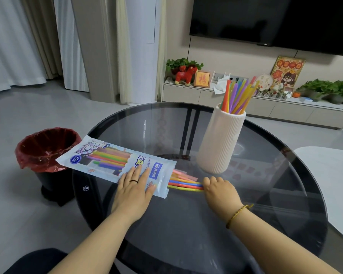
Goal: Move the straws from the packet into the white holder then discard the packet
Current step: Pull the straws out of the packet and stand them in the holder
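Glass, dark and glossy, forms the desk (186, 224) under both hands. The left hand (135, 186) lies flat with fingers straight, pressing down on the packet (115, 161) near its open mouth. Out of that mouth the straws (184, 183) poke toward the right hand (219, 191), whose fingers are curled over their tips in what looks like a grip. Their long axis runs sideways, from the left hand across to the right, so I judge the coming pull goes rightward along that line, away from the pinning palm. More straws show through the packet's window, further left of the left hand. The white holder (220, 139) stands upright just beyond the right hand, much nearer to it than to the left, with a bunch of standing straws (238, 95) already inside. A red-lined bin (46, 149) sits on the floor, left of the left hand. On the packet a blue circle reads "40"; a side strip seems to say "HYGIENIC", and there are Chinese characters beside it.
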